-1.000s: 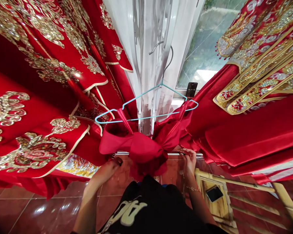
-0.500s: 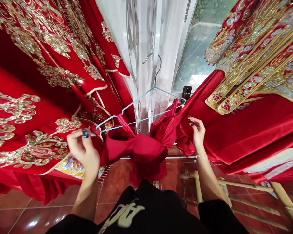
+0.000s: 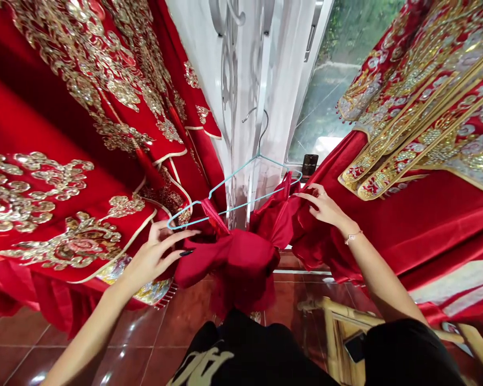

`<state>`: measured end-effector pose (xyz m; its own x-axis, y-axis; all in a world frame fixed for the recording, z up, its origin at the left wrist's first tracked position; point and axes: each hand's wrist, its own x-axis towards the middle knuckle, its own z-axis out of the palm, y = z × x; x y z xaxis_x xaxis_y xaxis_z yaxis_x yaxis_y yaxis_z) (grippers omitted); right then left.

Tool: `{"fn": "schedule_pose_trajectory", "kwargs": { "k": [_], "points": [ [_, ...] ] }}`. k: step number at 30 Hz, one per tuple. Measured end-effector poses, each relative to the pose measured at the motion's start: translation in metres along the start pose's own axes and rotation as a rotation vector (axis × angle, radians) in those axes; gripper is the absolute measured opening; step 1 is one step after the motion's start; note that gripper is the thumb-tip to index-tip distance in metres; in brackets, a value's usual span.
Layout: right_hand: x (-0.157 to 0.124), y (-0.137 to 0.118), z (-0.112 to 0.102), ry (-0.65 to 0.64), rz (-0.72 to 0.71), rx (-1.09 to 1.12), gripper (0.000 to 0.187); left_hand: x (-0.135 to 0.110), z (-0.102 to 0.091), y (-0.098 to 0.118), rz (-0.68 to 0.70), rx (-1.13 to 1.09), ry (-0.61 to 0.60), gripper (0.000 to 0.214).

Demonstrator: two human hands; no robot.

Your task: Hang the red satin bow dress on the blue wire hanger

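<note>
A light blue wire hanger with a grey hook carries a dark red dress by its straps. The dress has puffy, ruffled fabric at the top and hangs down in front of my body. My left hand is at the hanger's left end, fingers spread and reaching over the dress's left side. At the opposite end, my right hand has its fingers stretched out to the fabric beside the right strap. Whether the hook rests on anything I cannot tell.
Red garments with gold embroidery hang on the left, and others with gold beadwork on the right. A white metal rack stands ahead by a window. A phone stands near the window; a bamboo chair is lower right.
My left hand has moved right, its fingers now opened over the dress's left side. My right hand has come in to the right strap. The hanger and dress sit slightly lower in view.
</note>
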<state>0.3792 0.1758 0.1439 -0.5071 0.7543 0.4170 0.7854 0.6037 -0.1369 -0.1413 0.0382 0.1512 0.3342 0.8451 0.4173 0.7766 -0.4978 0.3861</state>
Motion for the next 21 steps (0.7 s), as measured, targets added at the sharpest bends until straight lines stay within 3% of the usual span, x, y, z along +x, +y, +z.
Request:
{"fn": "schedule_pose_trajectory", "kwargs": {
  "k": [4,7,11,15,21],
  "points": [
    [0.014,0.012,-0.006,0.011,-0.103,-0.113,0.028,0.010,-0.026,0.002,0.036,-0.052,-0.238,0.038],
    [0.018,0.016,-0.001,0.175,-0.125,-0.060,0.018,0.020,-0.057,0.004,0.062,-0.064,-0.419,0.033],
    [0.028,0.014,0.013,0.414,-0.077,0.168,0.015,0.042,-0.090,0.013,0.076,-0.086,-0.565,0.030],
    [0.050,0.011,0.019,0.335,-0.078,0.289,0.012,0.073,-0.105,0.023,0.139,-0.057,-0.709,0.029],
    [0.062,0.018,0.004,0.225,-0.107,0.193,0.013,0.124,-0.136,0.029,0.203,0.110,-0.798,0.027]
  ]
}}
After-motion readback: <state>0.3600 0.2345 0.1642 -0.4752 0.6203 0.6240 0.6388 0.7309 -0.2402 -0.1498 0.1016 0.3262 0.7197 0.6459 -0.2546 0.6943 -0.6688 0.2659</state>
